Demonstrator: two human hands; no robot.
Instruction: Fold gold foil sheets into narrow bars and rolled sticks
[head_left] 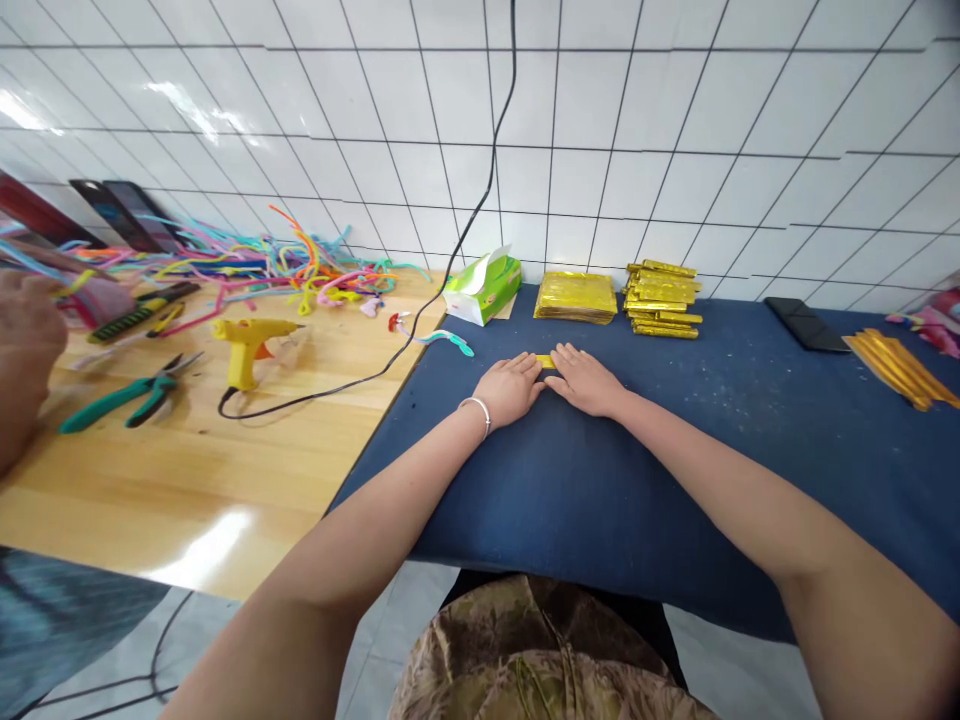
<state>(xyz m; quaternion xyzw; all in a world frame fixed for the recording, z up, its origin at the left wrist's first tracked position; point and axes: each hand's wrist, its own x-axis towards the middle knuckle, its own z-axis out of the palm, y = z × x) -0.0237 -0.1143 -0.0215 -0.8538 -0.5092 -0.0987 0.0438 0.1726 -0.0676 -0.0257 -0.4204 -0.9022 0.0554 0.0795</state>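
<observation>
My left hand [512, 388] lies flat on the dark blue table covering, a bracelet at its wrist. Close beside it, my right hand [585, 382] also rests palm down, fingers stretched out. Both press on a narrow piece of gold foil paper [546, 362], which shows only between the fingertips; the rest is hidden under them. Behind the hands lies a flat stack of gold foil sheets [576, 296]. To its right is a pile of gold foil rolls [663, 300].
A green tissue box [484, 288] stands by the tiled wall. A phone [806, 323] and orange-gold strips [900, 368] lie right. On the wooden table are a yellow glue gun [251, 348] with its black cord, green-handled pliers [142, 393], pipe cleaners [307, 262] and another person's hand [28, 350].
</observation>
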